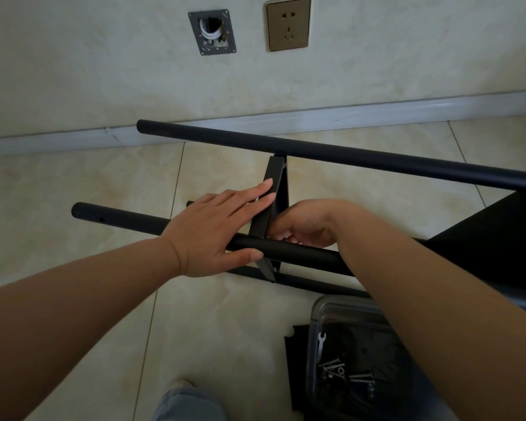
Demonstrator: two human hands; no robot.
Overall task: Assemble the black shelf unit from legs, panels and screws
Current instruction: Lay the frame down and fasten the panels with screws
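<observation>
While the frame lies on its side on the tile floor, these hold:

Unit: black shelf unit, part-built, on the floor near the baseboard edge; far leg parallel to the wall, near leg toward the person, a third leg low behind it.
Panel: narrow black panel bridges far and near legs, seen edge-on; a larger dark panel at the right frame edge.
Left hand: left hand flat, fingers straight, pressing on the panel, thumb along the near leg. Not curled round anything.
Right hand: right hand tucked behind the near leg at the panel joint, fingers curled; cannot tell what it pinches, probably a screw.
Hardware: clear tray with screws and a small wrench, on the floor by the person's right arm.
Handling guess: tubes look rigid metal, smooth painted finish, likely to roll or slip; moderate weight; panel thin, stiff, edges maybe sharp.
Where to hold: by the leg beside the joint, or flat on the panel face; avoid loose unbolted ends.
Risk: frame racks until all screws are tight.
</observation>
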